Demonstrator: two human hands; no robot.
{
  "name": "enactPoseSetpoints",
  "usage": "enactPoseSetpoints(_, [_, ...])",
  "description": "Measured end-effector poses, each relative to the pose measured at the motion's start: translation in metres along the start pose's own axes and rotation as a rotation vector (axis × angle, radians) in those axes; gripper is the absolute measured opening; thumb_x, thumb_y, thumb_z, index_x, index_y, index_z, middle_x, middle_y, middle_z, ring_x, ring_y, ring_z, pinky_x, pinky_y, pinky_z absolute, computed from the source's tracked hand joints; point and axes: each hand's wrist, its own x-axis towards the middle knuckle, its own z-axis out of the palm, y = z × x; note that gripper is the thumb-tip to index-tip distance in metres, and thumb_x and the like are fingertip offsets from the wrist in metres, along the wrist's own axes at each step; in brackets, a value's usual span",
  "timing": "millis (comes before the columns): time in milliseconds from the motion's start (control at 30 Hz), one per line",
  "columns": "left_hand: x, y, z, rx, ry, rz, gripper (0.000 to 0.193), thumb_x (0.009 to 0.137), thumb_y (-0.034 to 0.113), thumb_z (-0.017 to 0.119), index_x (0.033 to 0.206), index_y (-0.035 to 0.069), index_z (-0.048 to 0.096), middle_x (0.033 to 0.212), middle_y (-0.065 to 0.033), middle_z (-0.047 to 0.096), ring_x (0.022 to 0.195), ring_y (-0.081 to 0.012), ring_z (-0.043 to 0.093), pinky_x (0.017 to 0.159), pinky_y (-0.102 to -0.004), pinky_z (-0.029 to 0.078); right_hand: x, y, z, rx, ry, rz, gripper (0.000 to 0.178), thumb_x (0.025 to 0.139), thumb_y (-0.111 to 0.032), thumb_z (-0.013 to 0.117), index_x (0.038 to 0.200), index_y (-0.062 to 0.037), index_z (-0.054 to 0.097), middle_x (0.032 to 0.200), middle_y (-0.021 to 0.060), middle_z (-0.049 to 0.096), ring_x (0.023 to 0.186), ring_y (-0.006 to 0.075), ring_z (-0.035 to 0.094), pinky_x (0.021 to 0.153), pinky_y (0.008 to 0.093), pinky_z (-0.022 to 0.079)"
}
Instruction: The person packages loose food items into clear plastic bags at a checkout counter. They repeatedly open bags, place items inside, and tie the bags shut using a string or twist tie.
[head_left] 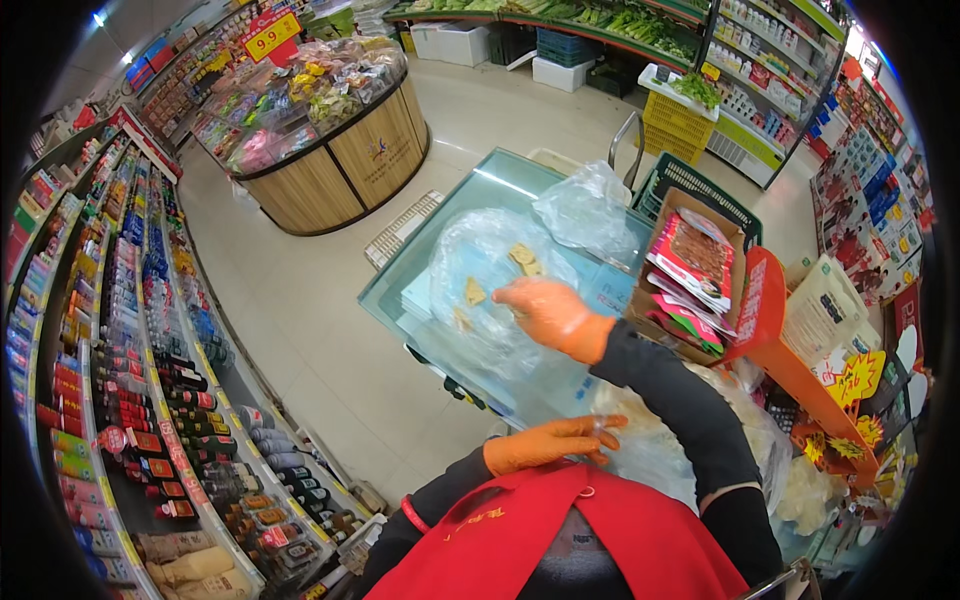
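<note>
On the table: plastic, pieces — carton at right, shelves left.

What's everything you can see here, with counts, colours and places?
Flat pieces: at least three, beige, on or inside plastic, mid-counter
Plastic bags: several, clear, on the counter
Counter: one, pale teal, glass-topped, centre
Cardboard box: one, brown, counter's right side
Packets: several, mostly red and pink, in the box
Crate: one, dark green, behind the box
Stacked crates: at least two, yellow, upper right
Display bin: one, wood-coloured, upper left
Shelved bottles: too many to count, mixed colours, left
Vegetables: many, green, top
Garment: one, red, bottom centre
Left hand: one, orange-gloved, lower centre
Right hand: one, orange-gloved, beside the pieces
</note>
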Motion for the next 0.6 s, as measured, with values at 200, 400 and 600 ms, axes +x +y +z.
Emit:
enactPoseSetpoints(200, [-0.018, 0.013, -0.059, -0.024, -0.068, -0.097, 0.047, 0.107, 0.026, 0.054, 0.144, -0.002, 0.046, 0.127, -0.0112, 0.062, 0.117, -0.0194, 0.062, 0.103, -0.0311, 0.048, 0.105, -0.005, 0.088, -0.391, -0.264, 0.013, 0.03, 0.086, -0.006, 0.061, 0.114, -0.0148, 0.07, 0.104, 0.013, 0.065, 0.098, 0.0333, 0.069, 0.073, 0.0448, 0.057])
enactPoseSetpoints(400, [-0.011, 0.033, -0.078, 0.004, -0.26, -0.174, 0.045, 0.107, 0.028, 0.053, 0.14, -0.002, 0.05, 0.12, -0.0092, 0.065, 0.113, -0.0164, 0.062, 0.102, -0.029, 0.047, 0.103, 0.041, 0.087, 0.109, -0.177, 0.264, 0.029, 0.081, -0.005, 0.067, 0.109, -0.0114, 0.072, 0.109, 0.0156, 0.069, 0.1, 0.0374, 0.067, 0.084, 0.0454, 0.054])
enactPoseSetpoints(600, [-0.001, 0.058, -0.093, 0.024, -0.323, -0.131, 0.056, 0.103, 0.02, 0.054, 0.154, 0.003, 0.039, 0.106, -0.004, 0.063, 0.106, -0.0118, 0.059, 0.099, -0.0246, 0.043, 0.017, -0.012, -0.086, 0.7, 0.003, 0.448, 0.029, 0.083, -0.004, 0.073, 0.111, -0.006, 0.068, 0.11, 0.0065, 0.068, 0.105, 0.0177, 0.063, 0.094, 0.0327, 0.05])
